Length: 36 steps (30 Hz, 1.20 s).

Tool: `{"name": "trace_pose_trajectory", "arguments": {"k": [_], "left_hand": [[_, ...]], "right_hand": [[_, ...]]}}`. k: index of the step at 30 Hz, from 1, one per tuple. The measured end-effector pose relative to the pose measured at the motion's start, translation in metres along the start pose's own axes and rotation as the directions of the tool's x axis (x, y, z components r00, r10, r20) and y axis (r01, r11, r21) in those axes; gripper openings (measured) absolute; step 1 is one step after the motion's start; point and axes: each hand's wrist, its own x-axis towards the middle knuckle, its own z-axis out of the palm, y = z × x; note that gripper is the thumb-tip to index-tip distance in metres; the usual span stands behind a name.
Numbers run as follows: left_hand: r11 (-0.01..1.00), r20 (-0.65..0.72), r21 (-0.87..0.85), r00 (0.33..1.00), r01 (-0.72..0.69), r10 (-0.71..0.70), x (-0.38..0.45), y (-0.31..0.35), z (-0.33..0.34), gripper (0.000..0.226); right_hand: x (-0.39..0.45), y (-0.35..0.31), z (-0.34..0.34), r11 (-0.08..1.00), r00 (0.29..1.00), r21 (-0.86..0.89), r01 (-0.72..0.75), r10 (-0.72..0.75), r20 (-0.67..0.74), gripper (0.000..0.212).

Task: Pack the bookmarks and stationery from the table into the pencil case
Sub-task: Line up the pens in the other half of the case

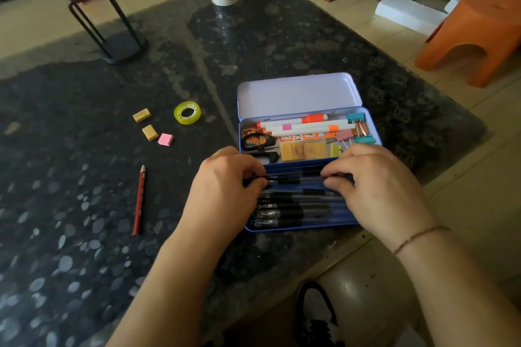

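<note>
Both hands are in close over the pencil case (307, 222) at the table's (84, 234) near edge. The left hand (222, 186) and right hand (375, 186) each pinch an end of one black pen (293, 177), I think, though the fingertips hide the contact. It looks light, stiff and slick, so end grips suit it. More pens (293, 213) lie in the near tray. Beyond, scissors (258, 142), markers (307, 128) and clips (356, 128). Out left, a red pencil (139, 200), three erasers (153, 128) and a tape roll (187, 113) wait, all small and easy to pinch.
</note>
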Motion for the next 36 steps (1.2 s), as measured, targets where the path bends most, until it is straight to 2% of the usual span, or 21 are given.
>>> {"name": "trace_pose_trajectory", "arguments": {"k": [9,13,17,22,27,30,36], "left_hand": [[0.998,-0.019,0.037,0.998,0.053,-0.052,0.000,-0.001,0.002,0.011],[1.000,-0.002,-0.001,1.000,0.028,-0.028,0.001,-0.002,-0.001,0.013],[0.999,0.073,0.008,0.997,-0.039,0.038,0.001,-0.003,-0.002,0.010],[0.999,0.144,0.047,0.989,0.020,-0.027,-0.001,-0.002,0.000,0.013],[0.997,0.186,0.041,0.980,0.058,-0.065,0.000,0.000,0.001,0.010],[0.996,0.184,0.044,0.979,0.083,-0.090,0.001,0.000,0.002,0.009],[0.997,0.163,0.035,0.984,0.072,-0.076,0.000,-0.003,0.001,0.009]], "right_hand": [[-0.001,-0.015,0.006,0.994,0.987,-0.068,-0.084,0.073,-0.146,0.019],[-0.005,-0.009,-0.004,0.992,0.986,0.022,-0.125,0.126,-0.107,0.014],[-0.014,0.001,-0.011,0.980,0.981,-0.043,-0.192,0.193,0.009,0.008],[-0.012,0.000,-0.007,0.976,0.978,-0.095,-0.195,0.201,0.056,0.007],[-0.010,0.005,-0.005,0.952,0.952,0.060,-0.301,0.296,0.073,0.013],[-0.009,0.009,-0.009,0.930,0.944,0.165,-0.327,0.315,0.096,0.023],[-0.009,0.007,-0.009,0.921,0.937,0.175,-0.348,0.338,0.088,0.027]]}}
